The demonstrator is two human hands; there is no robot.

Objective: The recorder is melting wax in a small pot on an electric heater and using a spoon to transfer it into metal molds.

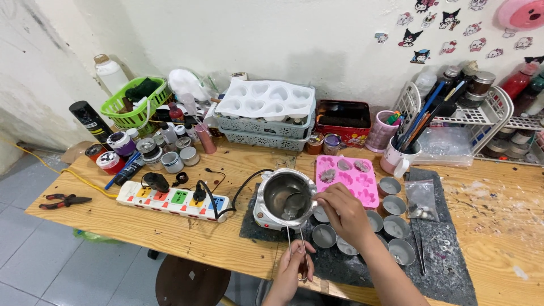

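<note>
Soft, even daylight is filling the scene, keeping it bright without harsh contrast. The white wall (317, 39) is reflecting light and showing only faint, diffuse shadows behind the stacked trays. Glare is glinting inside the metal melting pot (286, 195). The wide lens is bending the wooden table (170, 232) edges and corners outward. Focus is staying sharp centrally, softening slightly toward the frame borders.

Small tins (391, 224) crowding the pot (286, 195); bare wood (498, 209) probably rightward.
</note>
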